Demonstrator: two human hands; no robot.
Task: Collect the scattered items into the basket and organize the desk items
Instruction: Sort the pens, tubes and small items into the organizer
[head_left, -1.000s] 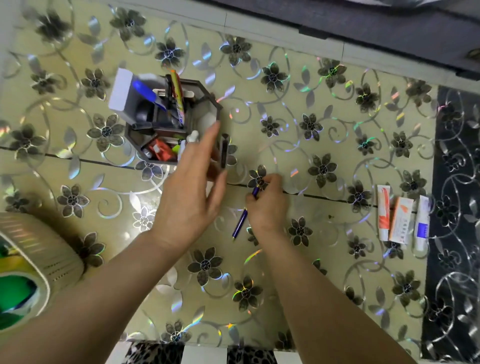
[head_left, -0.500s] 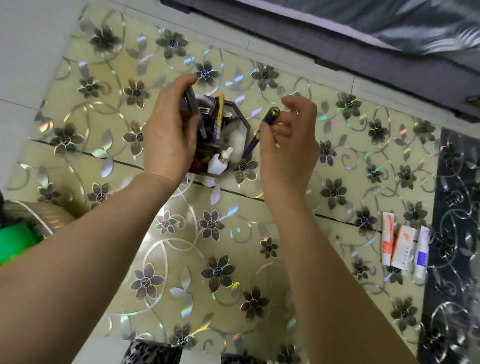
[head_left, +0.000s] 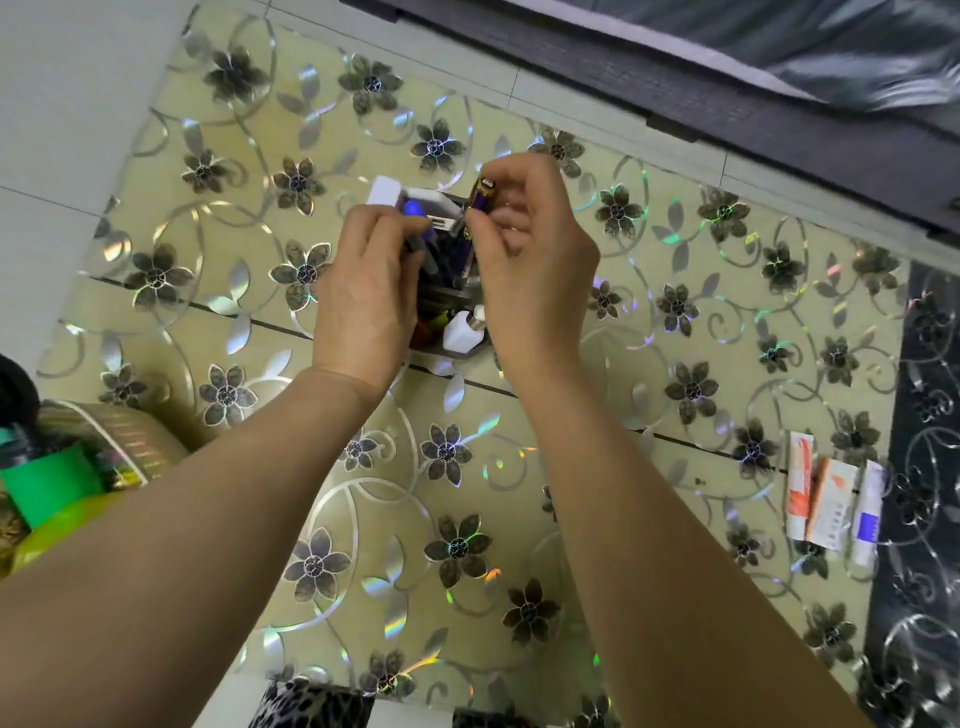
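A dark desk organizer (head_left: 448, 296) stands on the flowered tabletop (head_left: 675, 322), mostly hidden behind both hands. My right hand (head_left: 524, 265) pinches a purple pen (head_left: 480, 200) upright over the organizer's top. My left hand (head_left: 371, 291) is at the organizer's left side, its fingers curled round a dark grey pen-like item (head_left: 422, 244) inside it. A white box (head_left: 387, 191), a blue-tipped item (head_left: 413, 209) and a small white bottle (head_left: 462, 330) sit in the organizer.
Three small tubes and boxes (head_left: 831, 499) lie side by side at the right, near a dark strip of the covering. A basket (head_left: 130, 441) with green and yellow things sits at the left edge. A dark sofa edge runs along the top.
The right hand picked the purple pen off the tabletop and carried it up over the organizer. The left hand stayed at the organizer and gripped an item in it. The view shifted.
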